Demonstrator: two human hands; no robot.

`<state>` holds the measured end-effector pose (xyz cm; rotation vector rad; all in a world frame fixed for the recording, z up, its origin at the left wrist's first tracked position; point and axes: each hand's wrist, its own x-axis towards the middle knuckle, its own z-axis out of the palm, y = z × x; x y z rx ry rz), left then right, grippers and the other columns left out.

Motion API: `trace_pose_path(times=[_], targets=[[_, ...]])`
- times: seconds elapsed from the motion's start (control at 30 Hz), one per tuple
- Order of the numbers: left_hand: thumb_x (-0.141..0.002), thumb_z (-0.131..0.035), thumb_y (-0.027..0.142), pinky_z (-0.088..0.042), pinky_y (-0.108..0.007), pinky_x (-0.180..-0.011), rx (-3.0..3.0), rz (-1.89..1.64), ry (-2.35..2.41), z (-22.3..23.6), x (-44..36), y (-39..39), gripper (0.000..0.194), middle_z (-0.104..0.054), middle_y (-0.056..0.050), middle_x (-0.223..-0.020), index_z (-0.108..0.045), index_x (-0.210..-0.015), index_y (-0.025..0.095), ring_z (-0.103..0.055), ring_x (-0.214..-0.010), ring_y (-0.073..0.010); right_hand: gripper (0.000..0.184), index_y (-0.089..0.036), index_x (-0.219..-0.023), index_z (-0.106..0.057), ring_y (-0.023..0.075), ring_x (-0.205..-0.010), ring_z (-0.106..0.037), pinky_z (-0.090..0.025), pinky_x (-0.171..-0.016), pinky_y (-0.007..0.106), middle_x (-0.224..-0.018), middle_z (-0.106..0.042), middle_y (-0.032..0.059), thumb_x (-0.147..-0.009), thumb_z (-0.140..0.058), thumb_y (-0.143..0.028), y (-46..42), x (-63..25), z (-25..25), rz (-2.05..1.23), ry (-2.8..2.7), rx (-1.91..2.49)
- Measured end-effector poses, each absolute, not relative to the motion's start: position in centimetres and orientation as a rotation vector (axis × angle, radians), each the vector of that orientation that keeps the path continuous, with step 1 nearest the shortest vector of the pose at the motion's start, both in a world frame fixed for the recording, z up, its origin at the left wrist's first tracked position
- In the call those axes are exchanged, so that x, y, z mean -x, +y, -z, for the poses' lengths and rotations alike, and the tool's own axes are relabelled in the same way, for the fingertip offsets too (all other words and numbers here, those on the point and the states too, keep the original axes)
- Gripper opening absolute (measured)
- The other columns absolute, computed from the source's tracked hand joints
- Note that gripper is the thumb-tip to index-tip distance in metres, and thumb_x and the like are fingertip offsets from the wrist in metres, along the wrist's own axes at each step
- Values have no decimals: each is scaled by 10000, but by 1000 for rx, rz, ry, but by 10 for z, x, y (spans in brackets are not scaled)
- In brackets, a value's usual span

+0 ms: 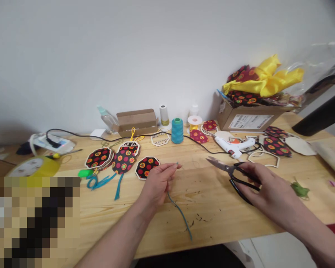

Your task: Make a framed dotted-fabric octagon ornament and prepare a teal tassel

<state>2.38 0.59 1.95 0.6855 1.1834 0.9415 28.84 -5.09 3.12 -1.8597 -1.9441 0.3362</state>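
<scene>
My left hand [160,182] pinches a thin teal cord [182,213] between thumb and fingertips, and its tail hangs down over the wooden table. My right hand [270,191] grips black-handled scissors [233,173] with the fingers in the loops; the blades point left towards my left hand, apart from the cord. Just behind my left hand lies an octagonal piece covered in dark floral fabric [145,168]. A spool of teal thread [177,131] stands upright farther back.
A white glue gun [234,146] lies behind the scissors. Floral ornaments with teal ribbon [124,160] are on the left. A cardboard box [245,118] heaped with fabric stands at the back right. A black cable [111,139] crosses the table, and dark scraps are scattered in front.
</scene>
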Motion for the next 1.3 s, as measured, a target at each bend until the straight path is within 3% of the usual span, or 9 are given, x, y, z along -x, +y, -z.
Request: trace_pose_path(times=[0.13, 0.37, 0.53, 0.67, 1.3], targets=[[-619, -724, 371, -106, -160, -367, -684, -953, 1165, -19, -24, 7, 303, -269, 96, -458, -681, -777, 117, -186, -387, -15, 223, -192, -862, -519, 160, -664, -540, -444, -598, 265, -768, -594, 33, -753, -556, -383, -42, -259, -52, -705, -2004, 1665], [-642, -707, 369, -98, -166, -367, -720, -975, 1159, -17, -23, 5, 292, -253, 99, -460, -672, -796, 124, -171, -387, -20, 284, -165, -825, -524, 138, -653, -457, -373, -558, 242, -761, -542, 26, -831, -428, -433, -39, -232, -77, -1334, -2106, 1520], [-652, -697, 381, -104, -161, -369, -724, -983, 1146, -18, -23, 5, 280, -239, 104, -458, -655, -776, 134, -159, -391, -23, 401, -166, -653, -435, 105, -586, -367, -301, -518, 231, -636, -433, -28, -806, -468, -535, -32, -230, -67, -1377, -2157, 1628], [-635, -709, 375, -104, -159, -369, -731, -994, 1151, -20, -24, 4, 280, -261, 102, -453, -649, -761, 133, -168, -388, -22, 410, -160, -633, -444, 89, -562, -322, -287, -511, 227, -612, -384, -42, -797, -486, -534, -27, -231, -55, -1424, -2149, 1604], [-629, -718, 326, -143, -160, -379, -731, -996, 1076, -25, -30, 0, 223, -352, 92, -424, -671, -734, 135, -239, -370, -23, 493, -168, -650, -585, 124, -559, -425, -279, -499, 235, -618, -563, 14, -761, -462, -632, -16, -212, -55, -1066, -2259, 1742]])
